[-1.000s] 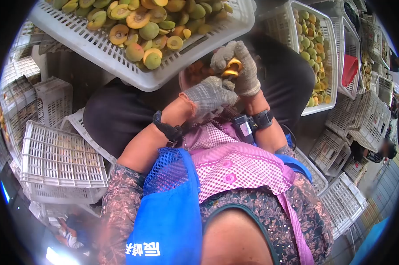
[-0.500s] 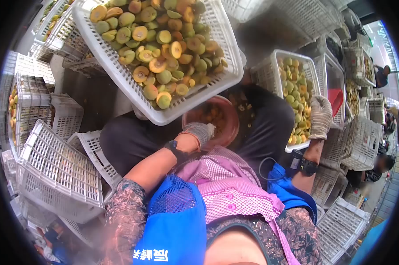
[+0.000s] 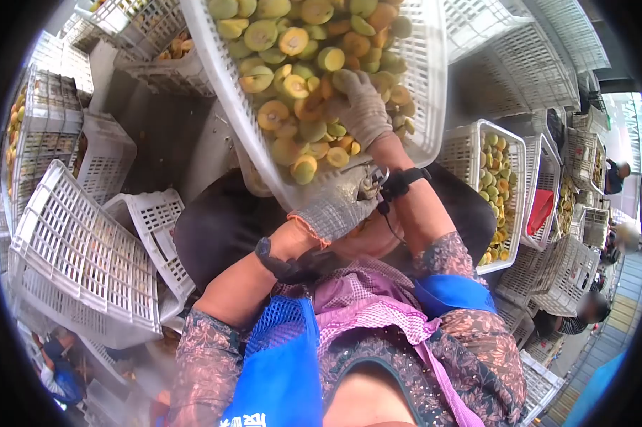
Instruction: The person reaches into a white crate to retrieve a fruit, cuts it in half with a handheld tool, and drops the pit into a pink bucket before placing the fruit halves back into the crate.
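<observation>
A large white plastic crate (image 3: 429, 107) in front of me holds many halved fruits (image 3: 292, 85), green-skinned with orange flesh. My right hand (image 3: 363, 110), in a pale knit glove, reaches over the crate's near side with fingers apart among the fruit halves; no firm hold on one shows. Just below the crate's near corner is my left hand (image 3: 338, 205), gloved and dirty. Its fingers are closed round a small metal tool with a ring (image 3: 383, 175), mostly hidden. Under my wrists a reddish bowl (image 3: 367, 242) shows between my knees, largely covered.
At right stands another white crate (image 3: 516, 185) of fruit, with a crate holding a red item (image 3: 540, 211) beyond it. Tilted white crates (image 3: 86, 249) lean at left. More crates are stacked at the back, and other people (image 3: 591, 309) sit farther off at right.
My right hand has moved from the fruit crate at right into the large crate in front. My left hand has risen from the bowl towards that crate's near edge. The view has shifted.
</observation>
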Available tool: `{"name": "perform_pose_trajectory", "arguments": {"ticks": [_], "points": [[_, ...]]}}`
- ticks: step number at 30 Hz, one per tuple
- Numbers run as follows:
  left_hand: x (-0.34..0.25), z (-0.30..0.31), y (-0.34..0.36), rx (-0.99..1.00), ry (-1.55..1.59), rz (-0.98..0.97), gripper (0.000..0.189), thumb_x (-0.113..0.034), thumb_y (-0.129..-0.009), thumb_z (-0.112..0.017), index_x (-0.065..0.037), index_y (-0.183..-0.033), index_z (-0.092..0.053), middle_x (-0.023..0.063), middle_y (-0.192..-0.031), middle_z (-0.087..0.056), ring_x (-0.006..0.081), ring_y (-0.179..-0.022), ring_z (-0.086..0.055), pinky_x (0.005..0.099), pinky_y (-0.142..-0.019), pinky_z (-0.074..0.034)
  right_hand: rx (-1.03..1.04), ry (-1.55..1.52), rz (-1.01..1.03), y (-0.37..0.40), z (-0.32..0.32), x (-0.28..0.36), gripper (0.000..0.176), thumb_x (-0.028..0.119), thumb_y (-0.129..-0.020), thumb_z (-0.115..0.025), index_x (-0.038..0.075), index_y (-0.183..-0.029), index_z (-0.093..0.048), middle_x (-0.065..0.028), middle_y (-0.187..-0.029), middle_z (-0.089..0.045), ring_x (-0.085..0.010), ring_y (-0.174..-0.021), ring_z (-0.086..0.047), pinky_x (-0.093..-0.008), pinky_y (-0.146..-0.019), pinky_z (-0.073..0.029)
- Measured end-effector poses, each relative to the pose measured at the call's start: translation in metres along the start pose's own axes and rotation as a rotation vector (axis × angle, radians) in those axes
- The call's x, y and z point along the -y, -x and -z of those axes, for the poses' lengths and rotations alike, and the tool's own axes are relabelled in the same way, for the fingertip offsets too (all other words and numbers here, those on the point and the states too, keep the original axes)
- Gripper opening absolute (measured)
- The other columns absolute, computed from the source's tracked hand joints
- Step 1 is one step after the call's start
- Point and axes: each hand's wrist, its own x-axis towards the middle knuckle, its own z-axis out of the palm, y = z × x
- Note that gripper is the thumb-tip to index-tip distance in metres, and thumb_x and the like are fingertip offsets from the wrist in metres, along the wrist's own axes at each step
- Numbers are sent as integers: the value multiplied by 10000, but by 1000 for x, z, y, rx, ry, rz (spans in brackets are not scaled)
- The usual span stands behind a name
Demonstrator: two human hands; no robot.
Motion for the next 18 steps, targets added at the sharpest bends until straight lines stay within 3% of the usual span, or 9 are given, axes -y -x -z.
{"name": "perform_pose_trajectory", "arguments": {"ticks": [1, 7, 9, 10, 11, 13, 14, 16, 18], "points": [[-13, 9, -2, 71, -278, 72, 368, -106, -851, -578, -24, -1205, -513, 169, -1099, -604, 286, -985, -594, 350, -843, -480, -2, -84, -19, 1, 0, -1, 420, 103, -761, -674, 64, -1160, -547, -188, -1149, -559, -372, -1040, -543, -386, -868, -459], [8, 9, -15, -189, -283, 84, 257, -112, -841, -608, -10, -1064, -531, 150, -969, -637, 275, -903, -609, 349, -788, -484, 221, -136, -41, 54, -18, -75, 397, 149, -833, -616, 27, -1198, -521, -105, -1061, -595, -224, -940, -581, -338, -783, -484], [2, 2, -14, -251, -136, 20, 261, -89, -857, -595, -7, -1097, -535, 117, -986, -624, 238, -887, -598, 324, -749, -490, 93, -986, -562, 81, 25, -32, 408, 171, -860, -589, 37, -1235, -504, -51, -1067, -579, -113, -886, -548, -256, -691, -486], [0, -1, -16, -314, 13, -56, 268, -65, -873, -582, -5, -1131, -538, 83, -1003, -610, 201, -872, -587, 299, -711, -496, 91, -992, -567, 95, 27, -34, 408, 171, -860, -589, 37, -1235, -504, -51, -1067, -579, -113, -886, -548, -256, -691, -486], [1, -4, -20, -223, 498, 26, 273, -59, -884, -564, -1, -1146, -516, 86, -1006, -611, 220, -868, -588, 300, -714, -505, 112, -983, -457, 111, 29, -36, 416, 178, -871, -569, 49, -1258, -489, -44, -1083, -576, -96, -870, -542, -229, -668, -475], [-3, -9, -14, -88, 79, 113, 271, -58, -880, -554, -6, -1144, -521, 98, -1008, -613, 224, -870, -590, 301, -708, -509, 214, -834, -293, 141, 36, -36, 468, 246, -913, -531, 37, -1320, -433, -40, -1133, -568, -86, -870, -543, -205, -650, -463], [-15, -12, -15, 39, -334, 182, 270, -58, -876, -544, -11, -1141, -525, 109, -1009, -614, 227, -872, -593, 302, -702, -512, 196, -1207, -484, 147, 36, -28, 514, 293, -923, -545, 19, -1338, -413, -52, -1166, -561, -108, -957, -553, -212, -716, -479], [-21, -25, -14, -56, 121, 477, 202, -145, -868, -603, -40, -1040, -589, 86, -958, -641, 155, -869, -594, 292, -776, -482, 120, -1422, -642, 164, 52, -18, 545, 294, -923, -560, 11, -1356, -389, -77, -1200, -550, -154, -1063, -541, -247, -815, -487], [9, -27, -13, 121, -315, -113, 226, -174, -875, -593, -33, -1052, -591, 99, -973, -644, 188, -878, -603, 315, -789, -483, 48, -1428, -520, 180, 58, -24, 467, 248, -949, -511, 15, -1340, -406, -101, -1209, -548, -185, -1078, -542, -298, -872, -475]]}}
